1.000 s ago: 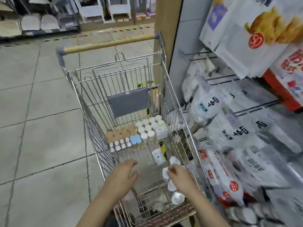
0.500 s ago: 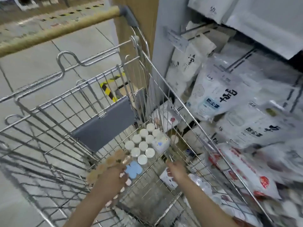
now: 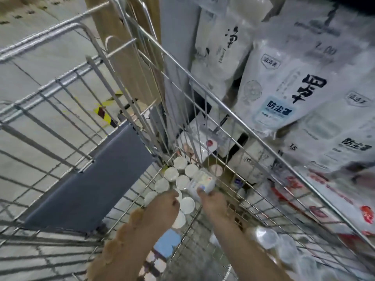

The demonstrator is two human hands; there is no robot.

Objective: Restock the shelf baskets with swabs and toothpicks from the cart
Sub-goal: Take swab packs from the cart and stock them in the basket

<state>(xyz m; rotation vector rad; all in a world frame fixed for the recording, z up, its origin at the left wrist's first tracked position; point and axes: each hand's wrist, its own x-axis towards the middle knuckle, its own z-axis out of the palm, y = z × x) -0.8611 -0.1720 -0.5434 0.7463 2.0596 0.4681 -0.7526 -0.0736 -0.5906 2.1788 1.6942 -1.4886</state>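
White plastic packs with black lettering and pale blue labels (image 3: 284, 94) hang on the shelving at one to three o'clock, overlapping each other. Lower, at four o'clock, lie packs with red print (image 3: 332, 199), blurred. A tan wooden post (image 3: 125, 57) stands at twelve o'clock. Grey floor tiles (image 3: 40, 94) fill the nine to eleven o'clock side, with a yellow-and-black striped strip (image 3: 105, 112) near the post's foot

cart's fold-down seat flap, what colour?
Plain grey-blue, no pattern; the seat flap shows best in the head view.
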